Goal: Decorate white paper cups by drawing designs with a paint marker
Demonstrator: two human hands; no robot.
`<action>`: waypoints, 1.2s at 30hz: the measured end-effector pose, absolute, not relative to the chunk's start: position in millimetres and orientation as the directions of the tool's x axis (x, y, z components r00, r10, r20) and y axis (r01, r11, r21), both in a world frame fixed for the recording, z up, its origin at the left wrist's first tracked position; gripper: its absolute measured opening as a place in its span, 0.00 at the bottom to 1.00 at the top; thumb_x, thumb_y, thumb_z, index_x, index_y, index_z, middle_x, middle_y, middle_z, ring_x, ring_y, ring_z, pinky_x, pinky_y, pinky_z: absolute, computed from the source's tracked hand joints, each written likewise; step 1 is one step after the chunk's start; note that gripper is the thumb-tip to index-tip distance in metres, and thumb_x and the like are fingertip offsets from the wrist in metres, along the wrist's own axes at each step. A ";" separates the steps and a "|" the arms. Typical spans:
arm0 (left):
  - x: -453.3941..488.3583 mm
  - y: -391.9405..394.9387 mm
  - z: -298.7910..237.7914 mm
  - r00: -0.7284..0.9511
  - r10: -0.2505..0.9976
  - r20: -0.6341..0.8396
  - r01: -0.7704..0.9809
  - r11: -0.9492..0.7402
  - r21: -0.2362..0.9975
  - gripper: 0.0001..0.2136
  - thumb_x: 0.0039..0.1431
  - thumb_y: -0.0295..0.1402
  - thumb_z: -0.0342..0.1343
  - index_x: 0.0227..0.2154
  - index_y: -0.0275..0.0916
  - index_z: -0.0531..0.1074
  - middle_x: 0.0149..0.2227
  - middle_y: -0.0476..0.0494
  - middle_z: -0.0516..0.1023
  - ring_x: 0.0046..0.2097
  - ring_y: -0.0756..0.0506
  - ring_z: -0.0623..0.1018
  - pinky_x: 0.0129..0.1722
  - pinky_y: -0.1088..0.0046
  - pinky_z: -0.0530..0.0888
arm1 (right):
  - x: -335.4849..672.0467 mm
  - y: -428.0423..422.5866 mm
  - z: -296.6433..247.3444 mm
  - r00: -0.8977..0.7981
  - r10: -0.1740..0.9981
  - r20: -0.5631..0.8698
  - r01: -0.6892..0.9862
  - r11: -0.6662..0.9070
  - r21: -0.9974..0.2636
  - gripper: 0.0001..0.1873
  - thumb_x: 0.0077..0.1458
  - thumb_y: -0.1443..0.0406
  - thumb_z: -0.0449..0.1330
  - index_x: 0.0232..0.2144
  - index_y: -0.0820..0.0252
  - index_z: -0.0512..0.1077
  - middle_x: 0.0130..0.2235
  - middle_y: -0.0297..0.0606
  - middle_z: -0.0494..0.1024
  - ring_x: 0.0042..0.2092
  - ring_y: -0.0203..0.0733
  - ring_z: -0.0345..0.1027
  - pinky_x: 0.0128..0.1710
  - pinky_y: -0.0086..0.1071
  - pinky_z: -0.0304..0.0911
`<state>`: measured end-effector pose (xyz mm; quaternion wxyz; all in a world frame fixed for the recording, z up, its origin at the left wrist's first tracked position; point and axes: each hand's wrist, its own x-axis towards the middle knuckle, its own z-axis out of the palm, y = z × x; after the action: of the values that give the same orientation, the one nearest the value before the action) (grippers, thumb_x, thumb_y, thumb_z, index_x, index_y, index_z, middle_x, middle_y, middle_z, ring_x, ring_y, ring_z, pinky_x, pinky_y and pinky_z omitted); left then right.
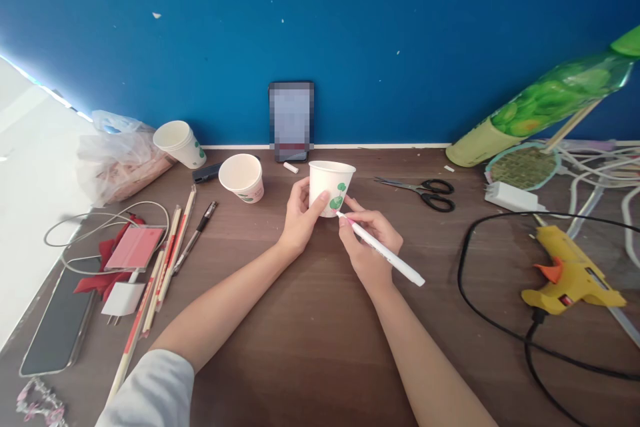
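A white paper cup [323, 183] with a green leaf print stands upright in the middle of the table. Its left side is gripped by my left hand [301, 217], the thumb lying across the front. My right hand [371, 240] holds a white marker [390, 255], its tip at the lower front of the cup near the print; whether it touches the wall I cannot tell. Some fingers of the right hand reach behind the cup's right side. The marker's cap [291, 167] seems to lie behind the cup, on the left.
Another paper cup [243, 178] stands to the left, stacked cups [180, 145] lean farther back. A phone [291, 121] props against the blue wall. Scissors [420, 192], a yellow glue gun [570, 273] with black cable, and a bottle [540, 103] are right; chopsticks [163, 267] and a pen [197, 237] left.
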<state>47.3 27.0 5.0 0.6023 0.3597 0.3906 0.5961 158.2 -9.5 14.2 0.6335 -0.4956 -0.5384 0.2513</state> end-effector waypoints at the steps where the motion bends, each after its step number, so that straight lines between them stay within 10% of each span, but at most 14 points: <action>1: 47.3 27.0 4.6 -0.017 0.999 -0.038 -0.437 0.027 0.899 0.24 0.50 0.45 0.65 0.47 0.42 0.66 0.48 0.41 0.74 0.52 0.40 0.74 0.51 0.62 0.70 | 158.1 -9.6 14.5 0.296 0.854 0.428 0.213 0.377 -0.901 0.04 0.49 0.69 0.63 0.25 0.57 0.72 0.39 0.42 0.83 0.48 0.54 0.76 0.53 0.50 0.70; 36: 46.0 27.0 6.5 -0.022 0.997 -0.073 -0.474 0.054 0.879 0.23 0.49 0.46 0.65 0.44 0.40 0.68 0.48 0.41 0.75 0.53 0.39 0.74 0.53 0.61 0.69 | 159.8 -10.4 16.3 0.329 0.888 0.322 0.154 0.286 -0.946 0.06 0.48 0.70 0.64 0.24 0.57 0.70 0.41 0.43 0.83 0.48 0.54 0.77 0.51 0.50 0.71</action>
<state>46.0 27.0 6.5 0.6131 0.3365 0.3886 0.5999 159.8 -10.4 16.3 0.6269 -0.5209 -0.5000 0.2926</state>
